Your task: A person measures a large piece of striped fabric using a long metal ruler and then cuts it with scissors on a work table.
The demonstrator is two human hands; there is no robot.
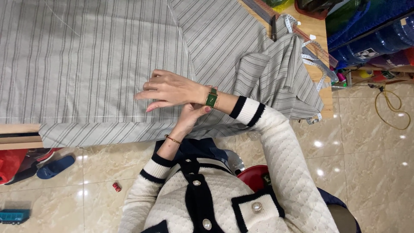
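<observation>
A large grey striped cloth (95,56) lies spread over a wooden table (321,32), with a bunched fold (280,73) at the right. My right hand (166,89), a green square watch on its wrist, rests flat on the cloth with fingers apart, pointing left. My left hand (187,117), wearing a thin gold bracelet, sits just under the right wrist at the cloth's near edge. Its fingers are mostly hidden by the right forearm, so I cannot tell whether it grips the cloth.
A white measuring tape (314,58) trails over the table's right edge beside a dark tool (274,22). Blue water bottles (379,39) lie at top right. On the tiled floor are a blue slipper (55,166), a small red toy (116,187), a yellow cord (392,108) and a red stool (254,177).
</observation>
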